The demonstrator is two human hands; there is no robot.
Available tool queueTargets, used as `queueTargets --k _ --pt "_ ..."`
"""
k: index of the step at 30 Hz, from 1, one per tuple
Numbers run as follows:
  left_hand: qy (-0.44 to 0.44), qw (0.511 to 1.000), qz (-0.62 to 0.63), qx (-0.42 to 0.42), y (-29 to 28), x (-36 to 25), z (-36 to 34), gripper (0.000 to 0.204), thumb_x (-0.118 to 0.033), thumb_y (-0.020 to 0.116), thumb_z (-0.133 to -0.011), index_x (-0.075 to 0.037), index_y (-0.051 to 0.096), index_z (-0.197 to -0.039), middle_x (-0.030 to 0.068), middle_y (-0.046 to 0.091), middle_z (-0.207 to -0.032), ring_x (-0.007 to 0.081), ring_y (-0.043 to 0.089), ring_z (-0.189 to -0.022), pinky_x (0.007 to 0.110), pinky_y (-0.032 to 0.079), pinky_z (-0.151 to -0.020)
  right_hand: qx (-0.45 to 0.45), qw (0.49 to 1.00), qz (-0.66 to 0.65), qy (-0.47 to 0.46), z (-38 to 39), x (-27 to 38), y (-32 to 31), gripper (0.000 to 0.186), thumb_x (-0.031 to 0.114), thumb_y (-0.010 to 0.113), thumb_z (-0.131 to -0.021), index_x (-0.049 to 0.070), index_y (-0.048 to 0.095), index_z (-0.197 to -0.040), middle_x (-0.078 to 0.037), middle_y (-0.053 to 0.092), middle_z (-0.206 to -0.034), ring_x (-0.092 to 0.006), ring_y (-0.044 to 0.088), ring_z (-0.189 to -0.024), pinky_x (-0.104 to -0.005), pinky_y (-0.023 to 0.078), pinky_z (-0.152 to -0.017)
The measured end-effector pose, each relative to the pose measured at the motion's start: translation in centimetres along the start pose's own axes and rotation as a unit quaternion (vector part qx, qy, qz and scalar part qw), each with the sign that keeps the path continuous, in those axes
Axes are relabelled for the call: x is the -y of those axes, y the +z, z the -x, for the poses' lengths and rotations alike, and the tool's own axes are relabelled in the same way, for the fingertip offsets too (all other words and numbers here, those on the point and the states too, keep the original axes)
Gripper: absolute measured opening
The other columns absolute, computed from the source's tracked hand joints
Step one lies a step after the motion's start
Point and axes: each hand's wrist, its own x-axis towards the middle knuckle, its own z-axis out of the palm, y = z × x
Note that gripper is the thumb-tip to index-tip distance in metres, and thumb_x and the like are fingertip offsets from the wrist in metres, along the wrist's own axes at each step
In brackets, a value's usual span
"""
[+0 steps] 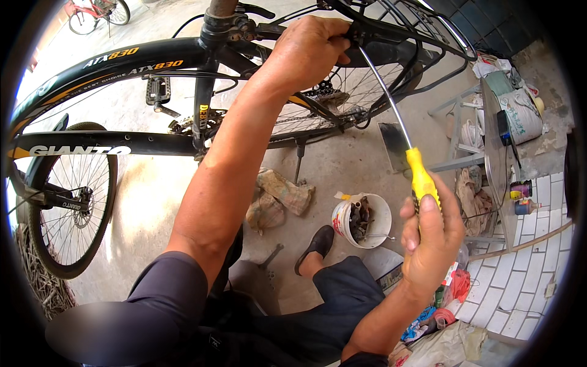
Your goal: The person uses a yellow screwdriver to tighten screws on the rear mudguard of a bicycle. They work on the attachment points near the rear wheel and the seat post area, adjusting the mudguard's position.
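The right hand (431, 235) has its fingers wrapped around a yellow screwdriver (419, 171), with the thumb pressed along the handle. The screwdriver leans up and to the left. Its long shiny rod points at the back part of a black bike (192, 50), and the tip is close to the left hand (313, 54).

The left hand reaches up over the bike. Its fingers are bent next to a dark spot by the black rack (382, 30). That spot is dark and small, so I can't tell if the fingers pinch something there or just touch it. I also can't be sure the tip sits in a screw.

The bike stands on the grey floor (342, 177), in front of the person. Under the bike are some dusty old bags (284, 191). Near the person's dark shoe (318, 243) is a white bucket (380, 211) with metal bits (359, 221) inside. Far off, at the top left, there is a red bike (98, 11).
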Motion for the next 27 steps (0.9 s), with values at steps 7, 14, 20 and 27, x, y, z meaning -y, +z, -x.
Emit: queueTargets --k 7,14,20,27 --pt "-0.005 1.0 0.006 -0.008 0.0 0.0 0.0 0.028 -0.008 0.058 -0.087 -0.001 0.065 -0.112 0.012 0.069 -0.075 0.0152 0.067 -0.071 0.031 0.05 -0.07 -0.041 0.85 0.37 -0.373 -0.4 -1.2 -0.1 0.04 0.003 0.066 -0.081 -0.001 0.06 -0.12 -0.008 0.067 -0.099 -0.0145 0.062 -0.074 -0.0297 0.051 -0.064" --pt "-0.014 1.0 -0.011 0.0 0.0 -0.6 0.1 0.026 -0.008 0.059 -0.086 0.0 0.066 -0.11 0.0131 0.069 -0.076 0.0169 0.069 -0.071 0.032 0.051 -0.071 -0.053 0.982 -0.182 -0.002 -0.4 -0.3 1.2 0.035 0.021 0.054 -0.095 -0.005 0.055 -0.118 -0.015 0.063 -0.084 -0.0071 0.047 -0.044 -0.0162 0.029 -0.036" --pt "-0.011 1.0 -0.01 -0.008 0.0 -0.7 0.2 0.025 -0.008 0.059 -0.086 -0.001 0.067 -0.108 0.0138 0.069 -0.076 0.0171 0.069 -0.071 0.033 0.052 -0.07 -0.054 0.997 -0.061 0.006 -0.4 -0.7 0.0 0.035 0.021 0.06 -0.091 -0.004 0.06 -0.115 -0.013 0.064 -0.079 -0.0094 0.054 -0.049 -0.0178 0.033 -0.04" --pt "-0.015 1.0 -0.012 -0.009 0.0 -0.4 0.0 0.025 -0.008 0.059 -0.086 -0.002 0.068 -0.109 0.012 0.069 -0.074 0.0171 0.069 -0.07 0.032 0.051 -0.07 -0.081 0.877 0.32 -0.348 -1.2 -1.5 -0.5 0.034 0.008 0.063 -0.086 -0.002 0.061 -0.118 -0.012 0.066 -0.095 -0.0066 0.054 -0.057 -0.0166 0.038 -0.049"
